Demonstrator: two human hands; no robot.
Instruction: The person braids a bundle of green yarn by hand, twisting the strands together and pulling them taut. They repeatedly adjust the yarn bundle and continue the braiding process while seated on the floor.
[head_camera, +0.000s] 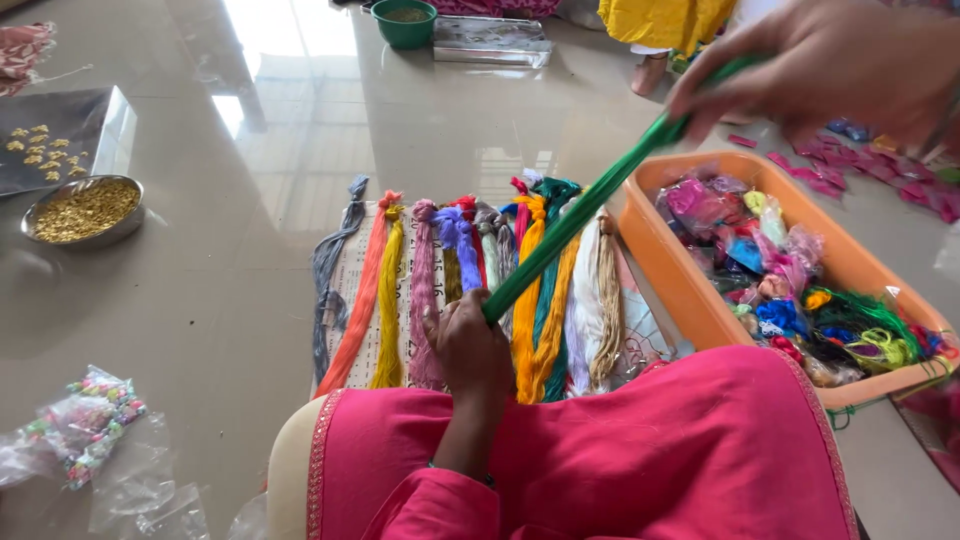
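My left hand (468, 350) grips the lower end of a green thread skein (590, 200) that is stretched taut on a diagonal. My right hand (830, 65) pinches its upper end at the top right. Under the skein, a row of several coloured thread skeins (450, 290) lies side by side on a printed sheet on the floor: grey, orange, yellow, pink, purple, teal, white, beige. My knee in pink cloth (640, 450) fills the lower middle.
An orange plastic tub (690, 290) of thread bundles and small bags sits at the right. A metal bowl of gold beads (85, 210) and a dark tray lie left. Bags of beads (85, 425) lie bottom left. A green bowl (405, 22) stands far back.
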